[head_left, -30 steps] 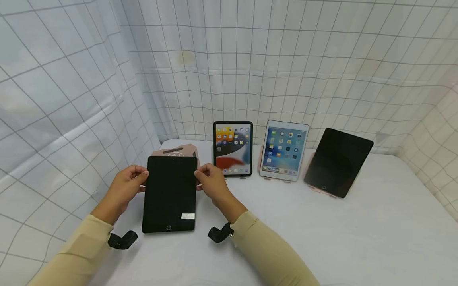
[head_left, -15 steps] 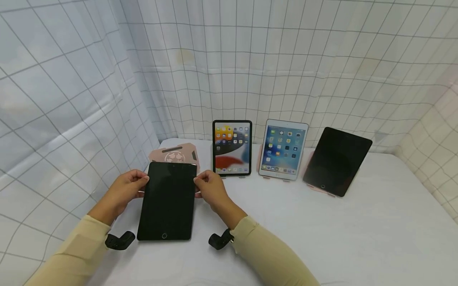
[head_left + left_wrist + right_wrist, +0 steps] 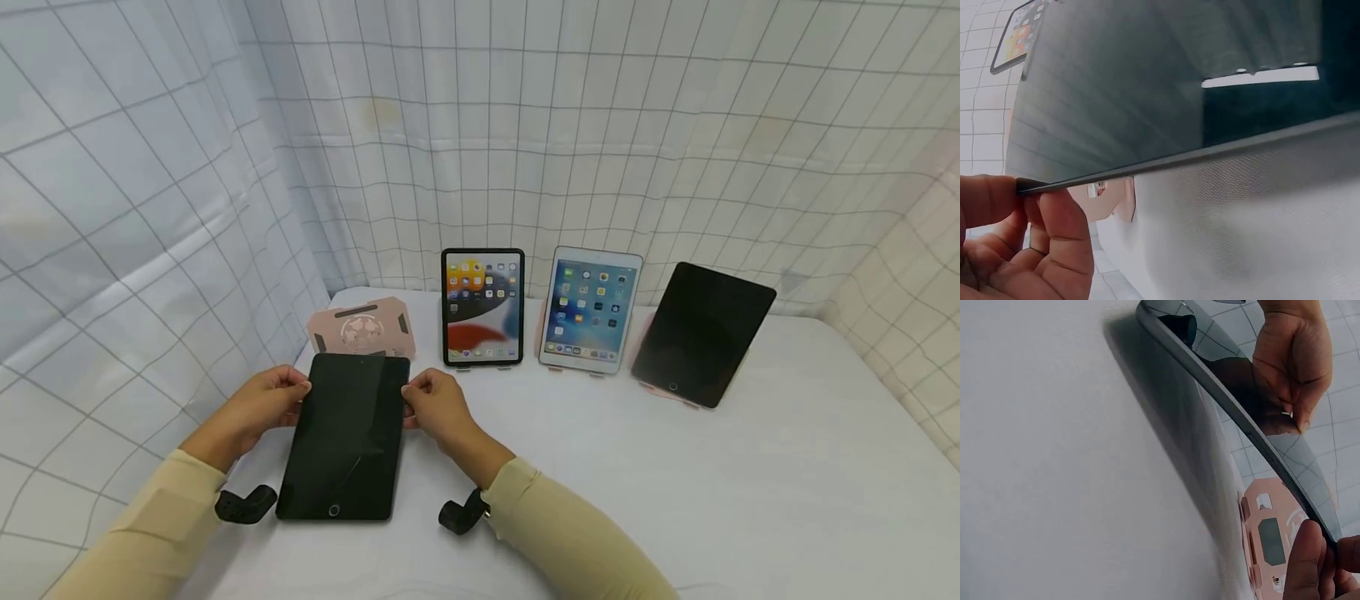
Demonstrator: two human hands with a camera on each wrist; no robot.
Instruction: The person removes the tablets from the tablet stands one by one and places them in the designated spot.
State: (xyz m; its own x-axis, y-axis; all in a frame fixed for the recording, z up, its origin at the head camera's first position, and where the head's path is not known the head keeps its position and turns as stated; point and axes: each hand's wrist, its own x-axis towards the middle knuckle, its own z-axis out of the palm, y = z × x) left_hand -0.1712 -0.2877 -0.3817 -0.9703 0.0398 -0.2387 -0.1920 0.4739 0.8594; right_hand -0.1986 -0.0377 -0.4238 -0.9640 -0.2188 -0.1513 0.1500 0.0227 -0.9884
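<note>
1. Head view: a flat black tablet point(image 3: 341, 442) with a glossy glass face lies low over the white tabletop point(image 3: 675, 483), screen up. Its long axis runs from the person toward the far edge, with the round home button at the near end. The left hand point(image 3: 258, 408) pinches its far-left edge, and the right hand point(image 3: 435, 408) pinches its far-right edge. A pink stand point(image 3: 362, 327) sits just behind it. Farther right stand 3 more tablets: a lit black-framed one point(image 3: 482, 307), a lit white-framed one point(image 3: 588, 310) and a dark one point(image 3: 701, 333). A checked white curtain point(image 3: 525, 125) hangs around.

2. Left wrist view: the thumb and fingers point(image 3: 1054, 231) of the left hand point(image 3: 1016, 240) clamp the tablet point(image 3: 1147, 94) at its thin dark edge; the far end is raised off the matte cloth.

3. Right wrist view: the fingertips point(image 3: 1304, 562) of the right hand point(image 3: 1319, 565) close on the tablet's point(image 3: 1235, 419) rounded rim, which is tilted, with the stand point(image 3: 1269, 537) behind it. The left hand point(image 3: 1291, 356) grips the opposite edge.
</note>
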